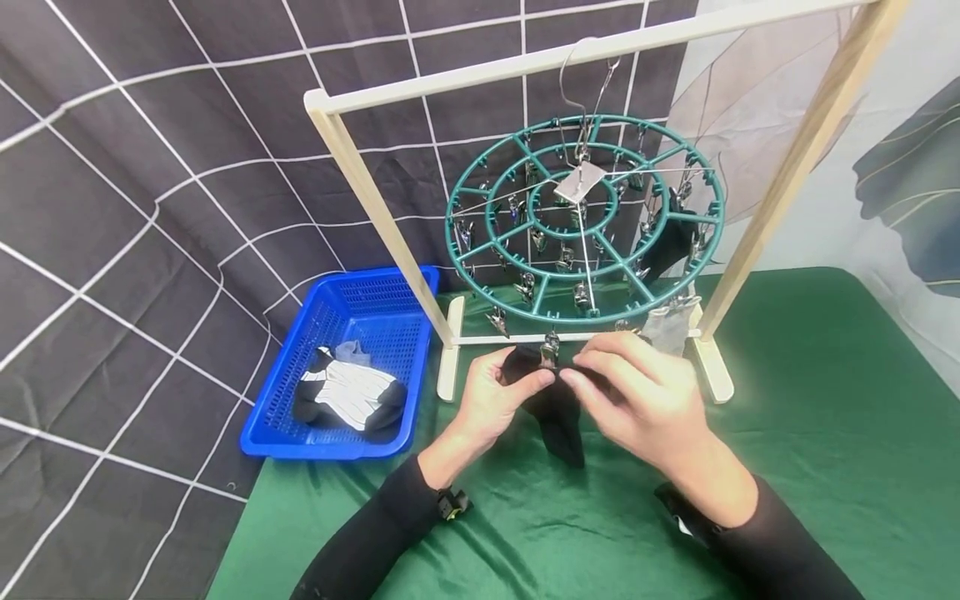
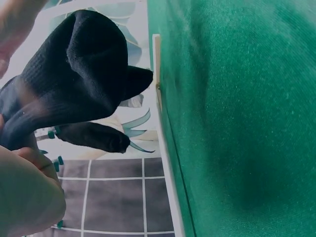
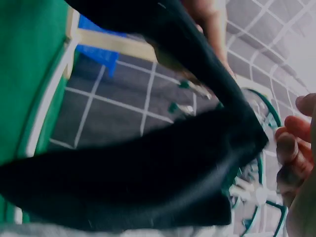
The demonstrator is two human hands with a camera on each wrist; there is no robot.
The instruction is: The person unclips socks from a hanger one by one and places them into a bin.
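A black sock (image 1: 557, 421) hangs below a metal clip (image 1: 550, 350) at the near rim of the round green drying hanger (image 1: 487, 287). My left hand (image 1: 487, 396) pinches the sock's upper edge, thumb beside the clip. In the left wrist view the sock (image 2: 84, 69) droops from the fingers. On the clip's other side is my right hand (image 1: 645, 392), its fingers loosely bent. The right wrist view shows a small gap between those fingers (image 3: 291, 138) and the blurred sock (image 3: 148, 173). Whether the clip bites the cloth I cannot tell.
A wooden stand (image 1: 382, 225) carries the hanger, with several other clips around its rings. Another black sock (image 1: 667, 242) and a sheer pale piece (image 1: 669, 325) hang at its right. A blue basket (image 1: 330, 450) at left holds black-and-white cloth items (image 1: 352, 392). Green cloth (image 1: 810, 467) covers the table.
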